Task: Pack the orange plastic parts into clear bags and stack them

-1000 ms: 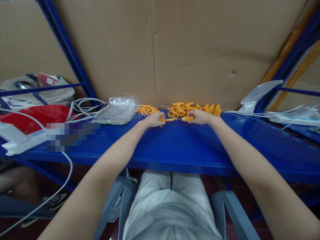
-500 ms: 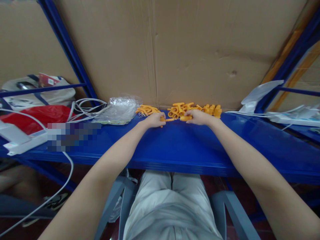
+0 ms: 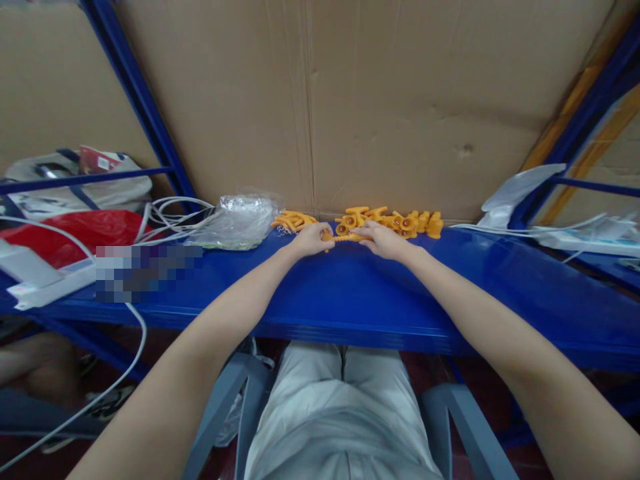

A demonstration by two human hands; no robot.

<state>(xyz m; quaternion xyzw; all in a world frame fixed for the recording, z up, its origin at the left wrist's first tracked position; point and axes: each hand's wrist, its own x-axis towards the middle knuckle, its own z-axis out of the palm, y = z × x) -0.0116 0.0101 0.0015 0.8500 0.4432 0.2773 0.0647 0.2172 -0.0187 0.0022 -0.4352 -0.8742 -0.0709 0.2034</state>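
Note:
My left hand (image 3: 315,240) is closed around one end of an orange plastic part with a ribbed shaft (image 3: 345,238), just above the blue tabletop. The fingers of my right hand (image 3: 383,240) are closed on orange plastic at the shaft's other end; whether that is a second piece cannot be made out. Right behind my hands lies a cluster of orange plastic pieces (image 3: 356,217), some with round cup-like openings. More orange pieces (image 3: 295,219) lie beyond my left hand, beside small metal bits (image 3: 284,231) too small to name.
The blue table (image 3: 325,300) backs onto a cardboard wall (image 3: 390,107). Clear plastic bags (image 3: 235,220), white cables (image 3: 175,203), a red bag (image 3: 95,233) and a white power strip (image 3: 55,283) are on the left. Blue posts (image 3: 135,87) stand either side. Another person's leg (image 3: 40,367) shows lower left.
My right hand has moved left, closer to my left hand, covering more of the ribbed shaft and uncovering orange pieces behind it. My left hand has barely moved.

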